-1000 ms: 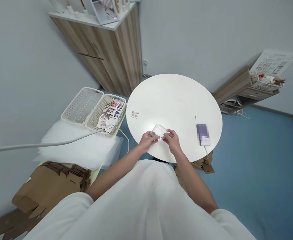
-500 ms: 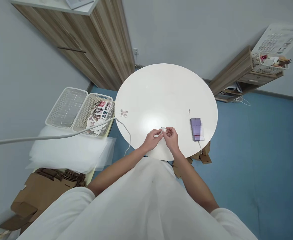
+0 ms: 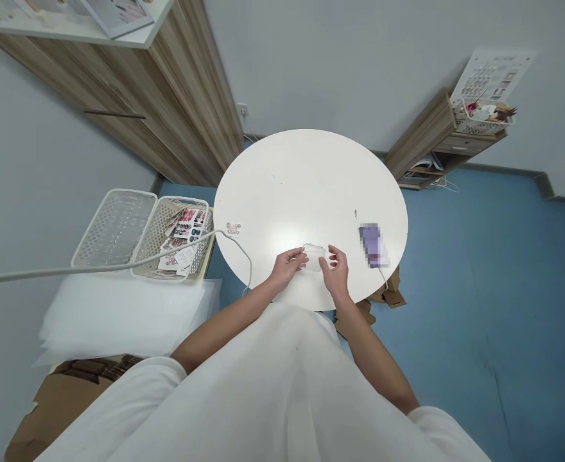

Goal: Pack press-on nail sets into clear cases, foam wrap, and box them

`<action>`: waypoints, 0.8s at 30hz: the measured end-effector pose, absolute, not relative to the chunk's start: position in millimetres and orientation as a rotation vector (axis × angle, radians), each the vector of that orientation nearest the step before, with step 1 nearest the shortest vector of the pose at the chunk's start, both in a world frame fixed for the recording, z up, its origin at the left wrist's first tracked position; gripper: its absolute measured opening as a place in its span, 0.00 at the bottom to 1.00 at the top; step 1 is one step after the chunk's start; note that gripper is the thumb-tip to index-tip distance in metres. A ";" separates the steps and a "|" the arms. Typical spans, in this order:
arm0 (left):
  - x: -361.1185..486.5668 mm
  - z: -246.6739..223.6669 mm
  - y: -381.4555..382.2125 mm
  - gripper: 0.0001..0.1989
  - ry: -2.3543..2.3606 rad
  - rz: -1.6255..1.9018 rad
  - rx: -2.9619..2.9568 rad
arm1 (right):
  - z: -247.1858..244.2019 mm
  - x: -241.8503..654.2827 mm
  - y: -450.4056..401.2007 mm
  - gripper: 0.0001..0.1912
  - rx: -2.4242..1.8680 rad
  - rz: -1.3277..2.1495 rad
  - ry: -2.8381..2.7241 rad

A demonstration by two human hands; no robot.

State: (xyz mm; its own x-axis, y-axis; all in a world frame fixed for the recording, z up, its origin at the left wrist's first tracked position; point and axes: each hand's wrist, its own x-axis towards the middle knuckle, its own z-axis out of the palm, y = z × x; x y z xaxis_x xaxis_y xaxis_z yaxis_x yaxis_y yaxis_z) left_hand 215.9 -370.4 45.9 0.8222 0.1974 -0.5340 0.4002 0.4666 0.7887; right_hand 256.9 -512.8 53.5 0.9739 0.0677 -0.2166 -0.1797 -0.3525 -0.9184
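A small clear plastic box (image 3: 314,258) is between my hands near the front edge of the round white table (image 3: 311,167). My left hand (image 3: 287,266) grips its left side, with fingers and thumb pressed on it. At the right side is my right hand (image 3: 334,266), fingers apart, the thumb close to or touching the box. A small card with pinkish pieces (image 3: 233,229) lies at the table's left edge. On the right part of the table lies a purple, blurred-out item (image 3: 373,245) with a white cable.
Left of the table stand a basket of cards (image 3: 140,262) and another white basket (image 3: 102,215), above a stack of translucent sheets (image 3: 119,314). A pale cable (image 3: 119,264) crosses the left side. Cardboard (image 3: 391,292) lies below the table's right edge.
The clear item between my hands now shows larger, as a box. My right hand has opened and moved slightly away from my left. The view has shifted a little.
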 end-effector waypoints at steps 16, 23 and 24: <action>218.2 49.9 -348.3 0.44 0.304 -0.100 1.567 | 60.5 271.9 -532.5 0.26 -1.485 0.666 0.196; 226.1 56.1 -341.7 0.42 0.072 -0.128 1.871 | 63.0 280.5 -542.2 0.31 -1.589 0.736 -0.011; 226.2 55.7 -342.4 0.41 0.070 -0.123 1.867 | 64.2 284.0 -544.9 0.34 -1.661 0.721 -0.128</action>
